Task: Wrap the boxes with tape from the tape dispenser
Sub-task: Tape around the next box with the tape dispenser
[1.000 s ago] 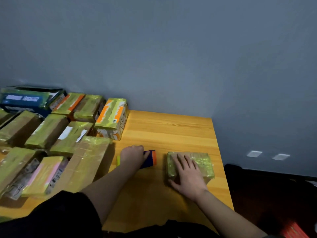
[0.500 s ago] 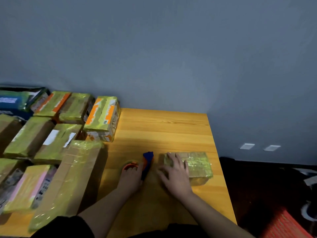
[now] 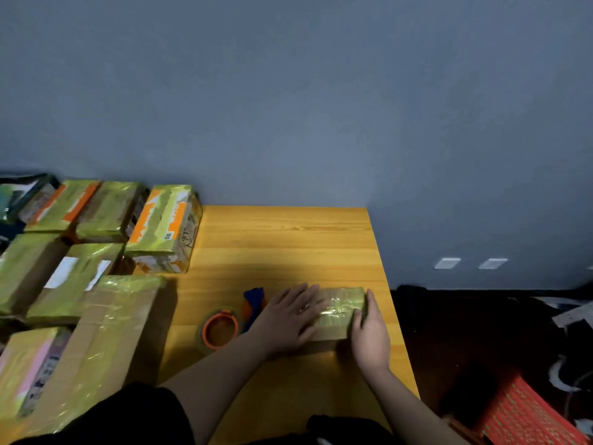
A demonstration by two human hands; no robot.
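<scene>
A small box (image 3: 340, 308) wrapped in shiny yellowish tape lies near the right edge of the wooden table (image 3: 282, 239). My left hand (image 3: 288, 316) rests flat with straight fingers on the box's left part. My right hand (image 3: 369, 332) holds the box's right end, thumb on top and fingers down its side. The tape dispenser (image 3: 224, 326), an orange ring with a blue handle, lies on the table just left of my left hand, untouched.
Several taped boxes (image 3: 160, 226) crowd the table's left half, with a long brown carton (image 3: 106, 342) nearest me. A grey wall stands behind. A dark floor with a red patterned thing (image 3: 526, 415) lies to the right of the table.
My left hand let go of the tape dispenser and moved right onto the box. My right hand slid from the box's top to its right end.
</scene>
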